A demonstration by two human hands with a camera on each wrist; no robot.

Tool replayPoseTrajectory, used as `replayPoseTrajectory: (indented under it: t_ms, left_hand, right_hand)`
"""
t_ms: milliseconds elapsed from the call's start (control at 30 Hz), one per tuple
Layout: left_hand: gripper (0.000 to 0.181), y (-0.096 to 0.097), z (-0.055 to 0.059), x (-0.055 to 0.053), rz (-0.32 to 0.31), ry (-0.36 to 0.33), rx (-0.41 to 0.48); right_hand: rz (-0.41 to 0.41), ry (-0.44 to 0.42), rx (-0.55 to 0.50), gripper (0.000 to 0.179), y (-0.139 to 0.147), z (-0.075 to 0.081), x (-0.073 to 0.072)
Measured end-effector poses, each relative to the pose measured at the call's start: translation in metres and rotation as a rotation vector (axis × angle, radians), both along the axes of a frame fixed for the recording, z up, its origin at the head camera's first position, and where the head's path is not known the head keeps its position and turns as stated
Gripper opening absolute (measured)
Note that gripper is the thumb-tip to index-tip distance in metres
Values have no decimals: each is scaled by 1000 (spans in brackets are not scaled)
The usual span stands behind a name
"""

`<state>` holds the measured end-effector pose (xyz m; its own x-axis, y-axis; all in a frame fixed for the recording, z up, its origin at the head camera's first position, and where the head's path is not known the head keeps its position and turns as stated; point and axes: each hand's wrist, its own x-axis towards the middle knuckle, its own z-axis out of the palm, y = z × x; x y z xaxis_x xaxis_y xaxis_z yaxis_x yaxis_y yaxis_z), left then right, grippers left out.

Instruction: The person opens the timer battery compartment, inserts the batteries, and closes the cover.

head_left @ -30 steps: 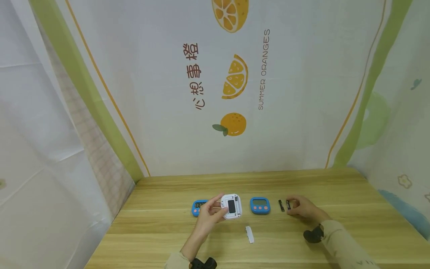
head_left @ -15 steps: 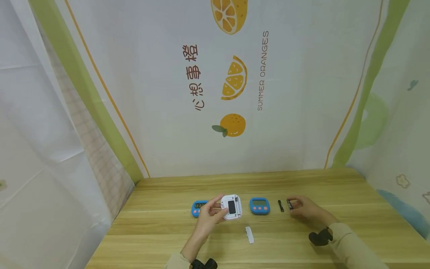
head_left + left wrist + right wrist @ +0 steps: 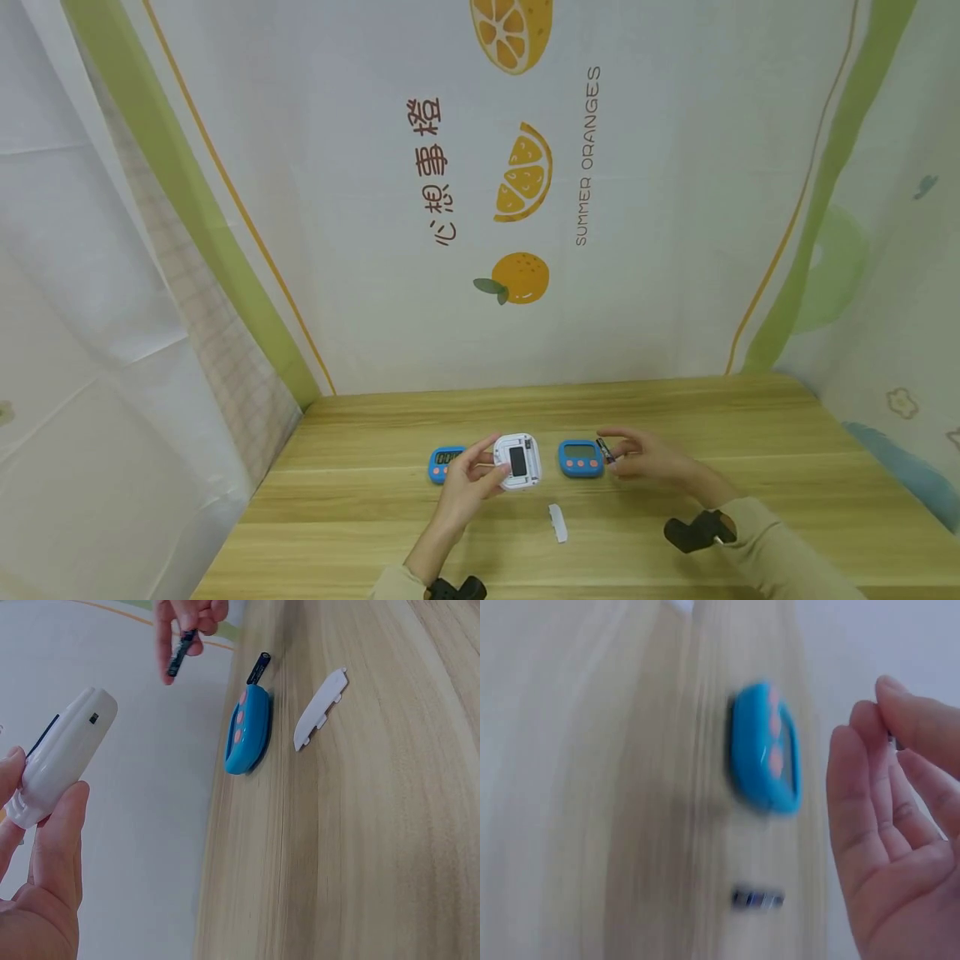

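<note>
Table [image 3: 322, 533] | left hand [image 3: 462, 485] grips white device [image 3: 517, 461] | right hand [image 3: 647, 459] pinches battery [image 3: 605, 451]

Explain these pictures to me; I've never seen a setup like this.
No machine here, just a person's left hand and right hand. The wide picture comes from a camera on the head, looking forward and down; the closer two come from wrist cameras. The left hand holds a white gadget with an open slot; the right hand pinches a battery. On the wooden table lie one blue timer, another blue timer partly behind the left hand, a white cover and a second battery, seen only in the wrist pictures.
</note>
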<state>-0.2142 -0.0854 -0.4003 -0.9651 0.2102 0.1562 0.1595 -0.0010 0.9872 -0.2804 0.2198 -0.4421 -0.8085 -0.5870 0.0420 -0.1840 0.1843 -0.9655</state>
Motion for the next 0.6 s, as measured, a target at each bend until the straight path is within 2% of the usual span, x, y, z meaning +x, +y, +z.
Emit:
replayPoseTrajectory:
  t_ms: [167, 333, 433, 600]
  left_hand:
    - [49, -2, -5, -3, 14, -13, 18]
    - [51, -5, -18, -12, 17, -21, 48]
    - [52, -5, -24, -15, 23, -20, 55]
    - [53, -3, -27, -15, 49, -16, 68]
  right_hand:
    - [49, -1, -77, 56, -26, 13, 8]
    - [67, 15, -104, 56, -48, 26, 15]
    - [79, -5, -134, 54, -58, 30, 18]
    - [83, 13, -174, 46, -75, 34, 24]
